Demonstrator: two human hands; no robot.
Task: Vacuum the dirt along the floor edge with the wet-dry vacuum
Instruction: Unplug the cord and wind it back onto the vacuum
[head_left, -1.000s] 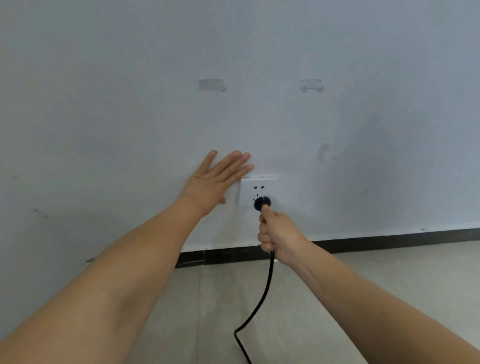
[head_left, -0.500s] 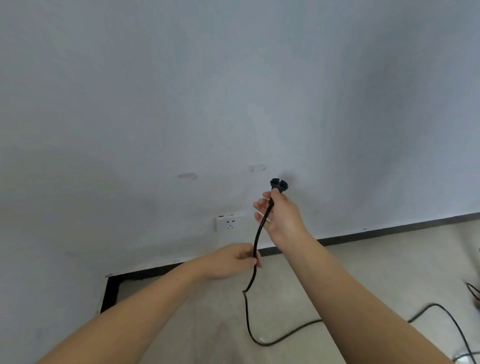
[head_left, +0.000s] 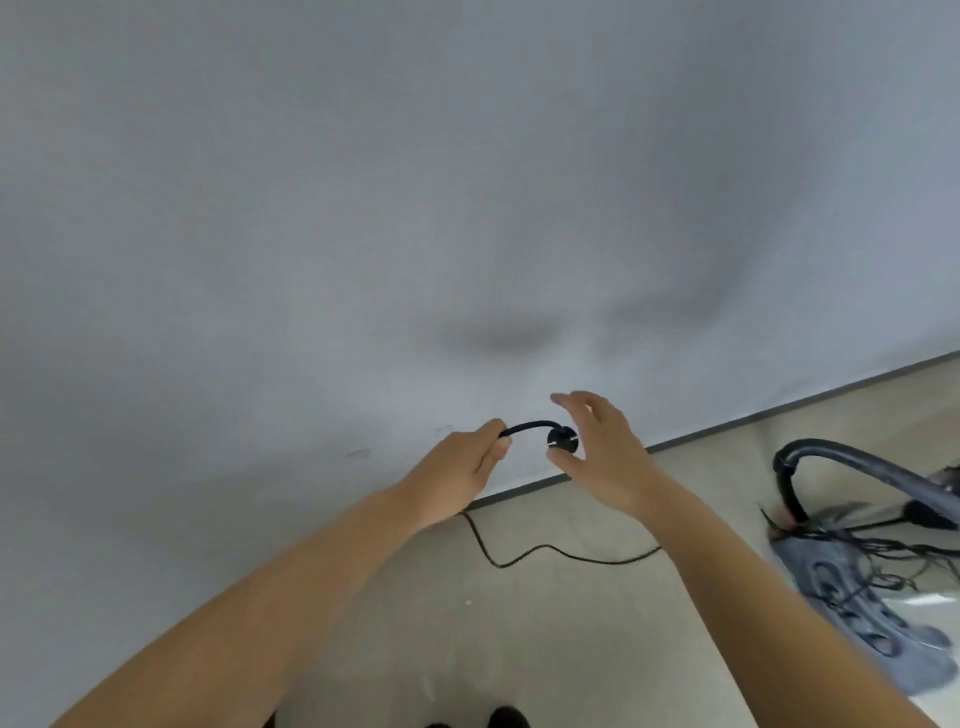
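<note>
The left hand (head_left: 462, 462) is closed on the black power cord (head_left: 524, 428), pinching it between thumb and fingers just behind the plug (head_left: 562, 439). The right hand (head_left: 597, 447) is open, fingers spread, just beside the plug; I cannot tell if the thumb touches it, because the picture is blurred there. The plug points away from the wall, not connected to anything.

From the left grip the cord bends in a short stiff arc to the plug. Below the left hand it hangs down to the floor (head_left: 545, 639) and lies there in loose curves, running right toward the wet-dry vacuum (head_left: 862, 587).

The cord looks light and flexible, but a little springy near the plug, so it probably wants to twist. The plug body seems hard and small, the better place to hold for pushing. The cord jacket may be smooth and could slide in the fingers.

The vacuum stands right of the plug, near the dark baseboard (head_left: 727, 422), with a thick dark hose (head_left: 852, 462) arching over it. It looks bulky and likely heavy; the hose should be stiff enough to guide along the edge.
</note>
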